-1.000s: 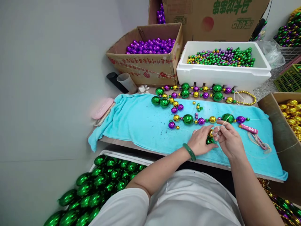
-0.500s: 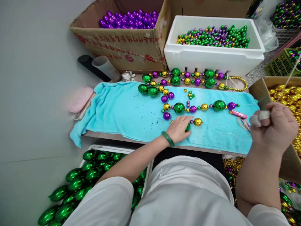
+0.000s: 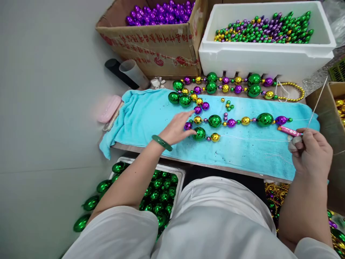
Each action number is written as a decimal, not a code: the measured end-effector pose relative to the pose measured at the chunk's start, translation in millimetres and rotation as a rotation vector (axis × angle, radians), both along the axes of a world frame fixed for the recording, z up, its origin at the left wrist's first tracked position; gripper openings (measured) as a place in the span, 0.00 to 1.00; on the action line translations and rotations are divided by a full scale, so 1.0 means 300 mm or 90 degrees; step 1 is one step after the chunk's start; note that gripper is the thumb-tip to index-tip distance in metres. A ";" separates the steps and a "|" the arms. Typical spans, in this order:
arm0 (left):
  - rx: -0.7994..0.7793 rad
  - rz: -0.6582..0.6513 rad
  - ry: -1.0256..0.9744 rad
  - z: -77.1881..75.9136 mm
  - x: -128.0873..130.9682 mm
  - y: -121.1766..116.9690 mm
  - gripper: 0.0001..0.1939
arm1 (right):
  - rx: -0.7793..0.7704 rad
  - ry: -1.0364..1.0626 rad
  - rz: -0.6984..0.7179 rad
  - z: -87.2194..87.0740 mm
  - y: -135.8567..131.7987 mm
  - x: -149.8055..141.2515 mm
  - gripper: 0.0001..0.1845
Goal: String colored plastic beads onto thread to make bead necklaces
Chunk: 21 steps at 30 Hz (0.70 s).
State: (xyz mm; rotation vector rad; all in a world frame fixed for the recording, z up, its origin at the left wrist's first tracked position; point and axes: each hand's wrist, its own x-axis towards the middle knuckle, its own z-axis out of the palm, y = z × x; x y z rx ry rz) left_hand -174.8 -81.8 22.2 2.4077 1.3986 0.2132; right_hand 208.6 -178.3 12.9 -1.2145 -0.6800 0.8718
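Note:
My left hand (image 3: 180, 126), with a green bangle (image 3: 161, 142) at the wrist, spreads its fingers over the left end of a bead strand. Its fingertips are by a purple bead (image 3: 197, 110), and the thumb is at a large green bead (image 3: 199, 133); whether they press on them I cannot tell. A gold bead (image 3: 215, 137) ends that row, and a thin thread runs right from it. My right hand (image 3: 311, 149), two fingers wrapped in white tape, is closed on a white string (image 3: 319, 97) that sticks up. Beside it lies a pink-and-white stick-like object (image 3: 289, 130).
A blue towel (image 3: 145, 122) covers the table. Behind it lie a finished-looking strand (image 3: 238, 80), a purple-bead carton (image 3: 151, 45) and a white foam box (image 3: 264, 59). Small loose beads (image 3: 228, 107) sit mid-towel. Large green beads (image 3: 159, 194) fill a container below.
My left hand has moved left and away along the lower bead row, uncovering the green bead. My right hand has come lower, still on the string. The view has shifted.

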 end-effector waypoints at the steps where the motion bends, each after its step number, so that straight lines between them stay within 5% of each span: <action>1: 0.027 0.024 -0.023 0.018 -0.010 0.015 0.35 | 0.002 -0.007 0.005 -0.003 0.001 -0.001 0.07; 7: 0.129 0.024 -0.090 0.063 0.085 0.126 0.19 | -0.002 -0.046 -0.008 -0.009 0.018 -0.036 0.05; 15: 0.091 -0.184 0.042 -0.030 0.445 0.366 0.16 | -0.080 -0.004 0.145 -0.045 0.025 -0.123 0.14; 21: 0.070 -0.260 0.171 -0.102 0.592 0.439 0.14 | -0.050 0.149 0.170 -0.030 0.081 -0.126 0.11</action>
